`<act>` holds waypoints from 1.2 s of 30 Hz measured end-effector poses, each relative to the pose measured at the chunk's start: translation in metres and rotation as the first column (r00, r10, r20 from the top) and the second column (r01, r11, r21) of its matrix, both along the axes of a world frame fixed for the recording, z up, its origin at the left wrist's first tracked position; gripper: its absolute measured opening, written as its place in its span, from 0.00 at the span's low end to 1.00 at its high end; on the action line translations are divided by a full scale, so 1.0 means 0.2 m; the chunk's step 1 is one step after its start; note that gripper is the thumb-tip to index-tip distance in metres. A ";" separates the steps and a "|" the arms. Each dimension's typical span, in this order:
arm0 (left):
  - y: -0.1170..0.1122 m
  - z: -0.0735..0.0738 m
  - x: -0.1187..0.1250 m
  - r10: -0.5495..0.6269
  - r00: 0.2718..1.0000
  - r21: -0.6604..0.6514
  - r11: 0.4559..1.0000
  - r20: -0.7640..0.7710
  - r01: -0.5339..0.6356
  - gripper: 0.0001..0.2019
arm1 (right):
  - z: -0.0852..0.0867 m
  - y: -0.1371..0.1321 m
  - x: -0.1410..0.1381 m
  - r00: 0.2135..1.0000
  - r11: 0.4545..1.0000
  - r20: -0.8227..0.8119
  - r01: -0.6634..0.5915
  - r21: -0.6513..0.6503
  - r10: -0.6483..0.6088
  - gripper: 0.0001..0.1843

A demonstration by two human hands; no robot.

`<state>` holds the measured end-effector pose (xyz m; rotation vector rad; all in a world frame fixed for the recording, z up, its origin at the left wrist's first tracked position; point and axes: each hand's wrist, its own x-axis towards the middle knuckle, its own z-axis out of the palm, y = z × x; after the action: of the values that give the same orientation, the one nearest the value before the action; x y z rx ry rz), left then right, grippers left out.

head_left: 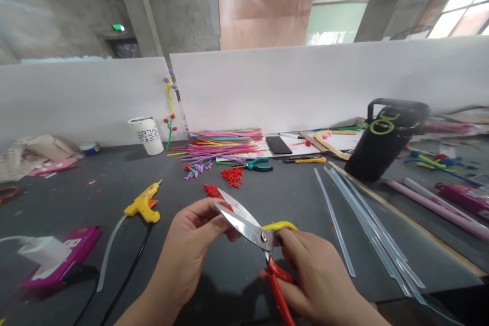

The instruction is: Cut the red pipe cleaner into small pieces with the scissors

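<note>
My right hand (319, 267) grips a pair of scissors (250, 232) with red and yellow handles. Their blades stand apart and point up and left, over the fingertips of my left hand (191, 244). Those fingers are pinched on a short red pipe cleaner (229, 207), which shows between the blades; most of it is hidden. Just beyond the fingers lies a small heap of red cut pieces (210, 190), and a second red heap (232, 178) is a little farther off. Purple cut pieces (196, 170) lie to its left.
A bundle of coloured pipe cleaners (225, 145) lies at the back, near teal-handled pliers (260, 164) and a phone (278, 145). Left are a yellow glue gun (144, 204), a power strip (82, 242) and a white cup (147, 136). Clear glue sticks (362, 219) and a black bottle (382, 142) stand right.
</note>
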<state>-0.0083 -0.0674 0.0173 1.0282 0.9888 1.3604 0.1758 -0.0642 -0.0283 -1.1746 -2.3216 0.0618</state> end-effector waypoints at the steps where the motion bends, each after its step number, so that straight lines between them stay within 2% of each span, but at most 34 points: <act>1: 0.00 0.00 0.00 -0.002 1.000 -0.001 1.000 -0.005 0.002 0.02 | 0.00 0.00 0.00 1.000 1.000 0.002 -0.002 0.002 0.002 0.15; 9: -0.01 -0.01 0.01 0.015 1.000 -0.017 1.000 0.013 -0.015 0.02 | -0.02 0.00 0.00 1.000 1.000 0.017 -0.009 -0.019 0.009 0.16; 36: 0.01 -0.01 -0.03 -0.002 0.996 0.046 0.999 -0.093 0.006 0.02 | -0.04 0.00 -0.03 0.999 0.999 -0.014 -0.046 -0.018 0.045 0.16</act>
<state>-0.0144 -0.0646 0.0154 1.1360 1.0278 1.3475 0.1692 -0.0638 -0.0358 -1.1269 -2.3409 0.1067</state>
